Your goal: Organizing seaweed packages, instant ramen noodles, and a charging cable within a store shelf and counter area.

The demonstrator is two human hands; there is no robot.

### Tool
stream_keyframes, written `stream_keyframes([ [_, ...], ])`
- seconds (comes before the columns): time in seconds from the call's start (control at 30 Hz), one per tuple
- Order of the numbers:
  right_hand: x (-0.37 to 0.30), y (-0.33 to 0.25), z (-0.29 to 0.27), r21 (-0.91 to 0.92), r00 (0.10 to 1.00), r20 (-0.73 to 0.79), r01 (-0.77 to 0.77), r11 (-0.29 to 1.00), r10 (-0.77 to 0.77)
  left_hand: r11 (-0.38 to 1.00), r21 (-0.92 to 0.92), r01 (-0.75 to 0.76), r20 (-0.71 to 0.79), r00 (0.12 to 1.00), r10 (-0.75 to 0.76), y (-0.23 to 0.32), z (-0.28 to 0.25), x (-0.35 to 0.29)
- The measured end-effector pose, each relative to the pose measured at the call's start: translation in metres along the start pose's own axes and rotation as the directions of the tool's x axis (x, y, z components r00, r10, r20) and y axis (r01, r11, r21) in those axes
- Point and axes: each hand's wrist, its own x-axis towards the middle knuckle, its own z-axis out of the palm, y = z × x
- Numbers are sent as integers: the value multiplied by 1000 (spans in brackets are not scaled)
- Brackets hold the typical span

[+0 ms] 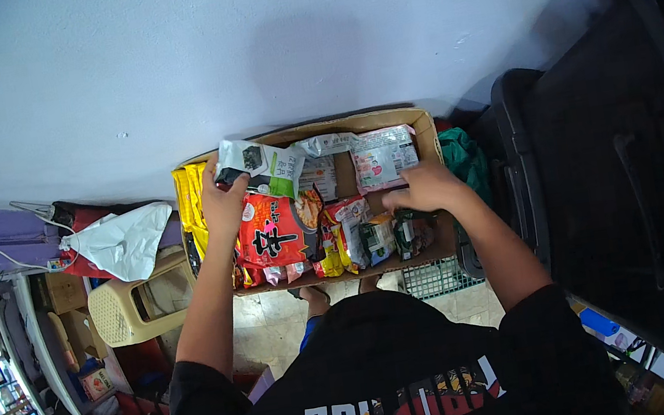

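Observation:
In front of me stands an open cardboard box (426, 128) of packaged food. My left hand (222, 199) grips a white and green seaweed packet (275, 164) by its left end, raised over the box's far left part. Below it lies a red instant noodle packet (269, 231). My right hand (433, 185) is over the box's right side, thumb apart from the fingers, with nothing visible in it. Just beyond it lies a white and pink packet (385, 156); a dark green packet (378, 237) and other small packets stand along the near side. The right fingertips are partly hidden.
Yellow packets (193, 201) line the box's left end. A pale wall rises behind it. To the left are a beige plastic stool (130, 308) and a white plastic bag (120, 241). A large black object (597, 162) stands at right, beside green fabric (461, 157). A green crate (435, 278) shows below.

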Motion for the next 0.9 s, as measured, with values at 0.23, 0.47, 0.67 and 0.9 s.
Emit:
stream_keyframes([
  [0.23,95,-17,44,-173,990,-117,-96,980,77,841,263,-473,-59,862,504,34,7,-55],
  [0.47,131,-22,78,-101,974,-189,-147,984,126,644,336,-687,158,715,681,42,22,-117],
  [0.67,95,3,47,56,967,-246,-55,997,67,676,170,-717,246,695,676,27,59,-134],
  [0.9,5,45,13,390,874,-464,53,919,147,685,191,-703,350,701,621,9,126,-119],
])
